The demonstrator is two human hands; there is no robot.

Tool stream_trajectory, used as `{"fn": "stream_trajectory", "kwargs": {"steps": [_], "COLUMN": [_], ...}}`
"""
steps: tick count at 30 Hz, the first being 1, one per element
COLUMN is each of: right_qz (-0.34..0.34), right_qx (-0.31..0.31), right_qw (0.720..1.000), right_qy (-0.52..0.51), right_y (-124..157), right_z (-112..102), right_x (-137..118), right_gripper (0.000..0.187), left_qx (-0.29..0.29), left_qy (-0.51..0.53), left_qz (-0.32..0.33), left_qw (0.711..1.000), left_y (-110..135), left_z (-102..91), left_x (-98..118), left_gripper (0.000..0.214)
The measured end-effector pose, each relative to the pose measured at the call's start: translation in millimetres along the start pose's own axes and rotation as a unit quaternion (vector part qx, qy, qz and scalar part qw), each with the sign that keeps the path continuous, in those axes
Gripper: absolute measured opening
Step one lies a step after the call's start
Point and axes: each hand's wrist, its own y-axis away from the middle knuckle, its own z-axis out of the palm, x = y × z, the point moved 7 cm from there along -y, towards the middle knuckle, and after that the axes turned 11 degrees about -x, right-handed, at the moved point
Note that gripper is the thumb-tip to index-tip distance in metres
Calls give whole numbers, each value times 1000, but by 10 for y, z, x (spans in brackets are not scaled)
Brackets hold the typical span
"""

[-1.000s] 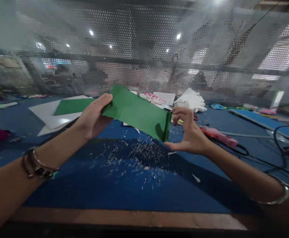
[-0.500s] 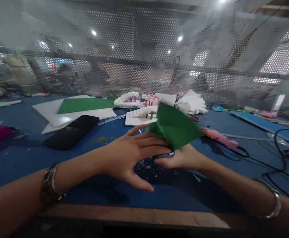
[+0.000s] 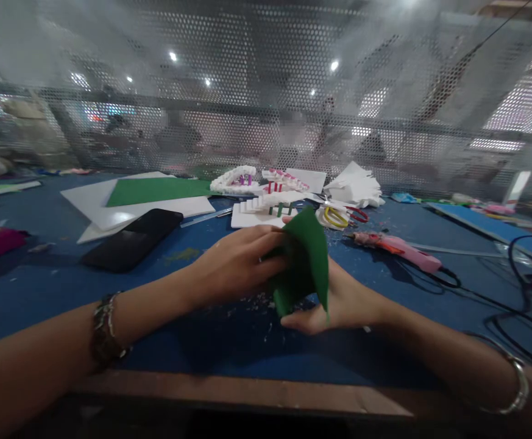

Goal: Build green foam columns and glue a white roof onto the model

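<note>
A piece of green sheet (image 3: 310, 247), paper or thin foam, is bent into a curve between my hands above the blue table. My left hand (image 3: 238, 259) has its fingers curled at the sheet's left side, partly inside the bend; its thumb is hidden. From the right, my right hand (image 3: 350, 297) grips the sheet, its thumb at the lower edge and most fingers hidden behind the green. Just beyond are white stair-like models (image 3: 266, 207) with coloured posts, and yellow-handled scissors (image 3: 334, 217).
A pink glue gun (image 3: 407, 251) lies on the right, its black cable (image 3: 519, 286) trailing. On the left are a black phone (image 3: 133, 241), white sheets (image 3: 89, 204) and a larger green sheet (image 3: 156, 190). A perforated metal screen (image 3: 256, 79) stands behind the blue table (image 3: 192, 341).
The green piece has turned from lying fairly flat to a more upright, curved position. My left fingers, stretched out before, now curl at it. The scissors have come into view behind.
</note>
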Motion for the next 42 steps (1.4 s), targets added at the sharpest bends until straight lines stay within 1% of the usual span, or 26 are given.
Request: {"fn": "stream_trajectory", "kwargs": {"steps": [2,5,8,11,13,15,19,22,24,26,28,31,33,34,38,40,42], "right_qz": [4,15,9,4,1,4,25,35,40,44,49,28,4,-5,-31,-42,-48], "right_qx": [-8,-16,-13,-9,-11,-21,-41,-49,-54,-58,-56,-32,-9,1,42,76,112], "right_qw": [999,997,994,994,995,994,994,994,993,993,993,996,998,998,995,994,991], "right_qy": [-33,-71,-106,-113,-103,-107,-102,-92,-94,-97,-92,-72,-66,-69,-81,-69,-55], "right_y": [7,13,6,-8,-15,-20,-23,-20,-15,-11,-9,-13,-16,-17,-14,1,25], "right_z": [11,19,1,-13,-7,18,76,106,124,140,145,94,36,8,-95,-157,-229], "right_x": [-18,-3,19,31,27,27,62,88,97,100,101,70,40,30,20,28,44], "right_gripper": [97,96,95,93,93,93,94,95,95,93,92,90,85,82,72,69,67], "left_qx": [39,84,99,89,75,42,-46,-84,-83,-65,-44,-27,-28,-28,-1,23,39], "left_qy": [-35,-60,-73,-52,-33,-12,26,59,92,124,133,110,96,90,48,21,7], "left_qz": [6,24,43,72,75,75,96,107,100,88,82,70,52,39,3,-9,-42], "left_qw": [999,994,991,992,994,996,994,989,987,986,987,991,994,995,999,999,998], "left_y": [32,60,53,38,31,20,-2,-13,-24,-35,-39,-38,-32,-27,20,48,68], "left_z": [-25,-61,-79,-69,-52,-11,103,150,140,104,62,17,5,0,-38,-56,-59], "left_x": [-1,39,104,165,170,166,187,214,229,252,290,329,318,299,241,219,154], "left_gripper": [23,31,32,30,29,25,14,24,34,43,42,24,8,5,32,38,43]}}
